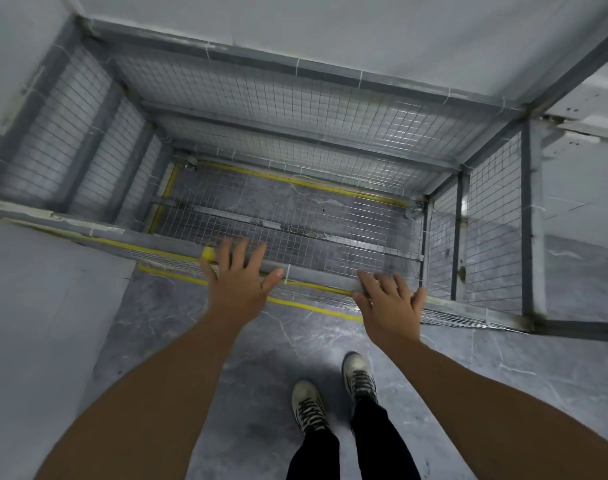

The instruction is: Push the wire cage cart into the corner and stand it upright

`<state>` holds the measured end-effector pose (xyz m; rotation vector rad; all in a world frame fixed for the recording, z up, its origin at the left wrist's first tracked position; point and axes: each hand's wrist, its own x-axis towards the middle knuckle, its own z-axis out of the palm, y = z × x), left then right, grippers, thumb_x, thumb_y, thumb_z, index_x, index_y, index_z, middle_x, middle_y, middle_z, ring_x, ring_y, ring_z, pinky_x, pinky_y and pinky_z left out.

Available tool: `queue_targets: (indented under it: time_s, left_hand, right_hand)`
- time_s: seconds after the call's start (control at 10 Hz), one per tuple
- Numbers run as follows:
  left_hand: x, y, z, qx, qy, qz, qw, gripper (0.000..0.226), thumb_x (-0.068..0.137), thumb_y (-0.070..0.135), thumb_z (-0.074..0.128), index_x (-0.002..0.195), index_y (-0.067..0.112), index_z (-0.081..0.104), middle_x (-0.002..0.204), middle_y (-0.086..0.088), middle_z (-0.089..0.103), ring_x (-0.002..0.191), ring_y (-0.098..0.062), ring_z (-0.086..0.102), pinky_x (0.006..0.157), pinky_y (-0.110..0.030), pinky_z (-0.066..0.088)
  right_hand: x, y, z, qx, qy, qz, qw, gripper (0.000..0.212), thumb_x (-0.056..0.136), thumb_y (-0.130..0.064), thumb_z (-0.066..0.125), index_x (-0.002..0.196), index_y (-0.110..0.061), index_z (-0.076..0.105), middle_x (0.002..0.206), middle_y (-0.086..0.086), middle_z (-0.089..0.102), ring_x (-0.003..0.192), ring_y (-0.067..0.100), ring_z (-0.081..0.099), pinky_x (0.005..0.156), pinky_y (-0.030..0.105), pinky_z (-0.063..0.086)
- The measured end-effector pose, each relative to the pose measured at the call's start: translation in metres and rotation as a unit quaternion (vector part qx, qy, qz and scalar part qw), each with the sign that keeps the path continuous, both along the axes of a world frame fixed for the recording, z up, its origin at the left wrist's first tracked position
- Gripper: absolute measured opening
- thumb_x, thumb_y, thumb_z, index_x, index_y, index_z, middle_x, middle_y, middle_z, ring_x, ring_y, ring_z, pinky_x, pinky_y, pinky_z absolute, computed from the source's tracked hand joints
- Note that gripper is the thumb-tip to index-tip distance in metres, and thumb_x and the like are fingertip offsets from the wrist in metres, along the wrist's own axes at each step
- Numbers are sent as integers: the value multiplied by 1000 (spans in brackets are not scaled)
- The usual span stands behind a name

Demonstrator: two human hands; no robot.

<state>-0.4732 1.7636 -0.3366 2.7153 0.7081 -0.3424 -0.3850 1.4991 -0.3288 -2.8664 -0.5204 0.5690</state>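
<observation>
Wire cage cart (295, 140): standing upright in a corner, its far side lying against the back wall (364, 29) and its left side running along the left wall (15, 64); the open top is facing the camera.
Near top rail (316, 276): running across the view, grey, with both hands resting on it.
Left hand (238, 277): lying palm down on the rail beside a yellow tape band (208, 252); its fingers (240, 252) are spreading loosely over the bar, not closing around it.
Right hand (387, 301): lying on the rail further right; its fingers are also spreading, draping over the bar.
Cage bottom (295, 216): showing wire mesh, with the grey marbled floor (261, 358) and yellow floor lines (295, 181) showing through.
Feet: two pale laced sneakers (309, 407) standing on the floor just behind the cart.
</observation>
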Motion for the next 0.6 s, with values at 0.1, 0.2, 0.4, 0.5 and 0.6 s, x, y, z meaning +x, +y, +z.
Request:
queue_targets:
  time_s: [0.1, 0.2, 0.4, 0.5, 0.6]
  left_hand:
    - [4, -25, 1, 11, -10, -39, 999, 74, 89, 72, 12, 149, 33, 29, 160, -5, 23, 149, -29, 3, 113, -64, -3]
    - [12, -46, 4, 2, -7, -55, 998, 76, 88, 71, 7, 151, 33, 24, 160, -5, 21, 148, -28, 5, 114, -62, -2]
    - [15, -72, 17, -6, -1, -57, 998, 67, 94, 65, 19, 152, 32, 22, 159, -4, 25, 148, -27, 10, 116, -58, -1]
    - [14, -78, 35, -6, 4, -58, 998, 66, 95, 64, 23, 152, 31, 21, 158, -5, 26, 147, -27, 12, 116, -58, 1]
    - [19, -81, 59, -4, -12, -50, 999, 68, 94, 66, 20, 152, 31, 20, 157, -5, 28, 147, -28, 13, 116, -58, 3]
  right_hand:
    - [0, -2, 4, -4, 5, 13, 1000, 47, 100, -54, 31, 146, -42, 33, 149, -6, 43, 146, 30, 19, 113, 59, -2]
    - [1, -6, 7, -3, 2, 36, 999, 49, 100, -54, 34, 146, -39, 33, 149, -4, 43, 147, 30, 19, 114, 60, 2]
    - [7, -18, 20, 15, 12, 70, 997, 48, 100, -52, 32, 145, -37, 35, 151, -1, 40, 146, 32, 19, 114, 63, 9]
    - [11, -25, 35, 29, 18, 69, 997, 49, 100, -52, 33, 147, -38, 32, 153, -2, 37, 147, 29, 18, 116, 62, 7]
    - [21, -31, 54, 33, 16, 77, 996, 51, 100, -54, 33, 148, -38, 30, 154, -3, 34, 147, 26, 15, 117, 61, 7]
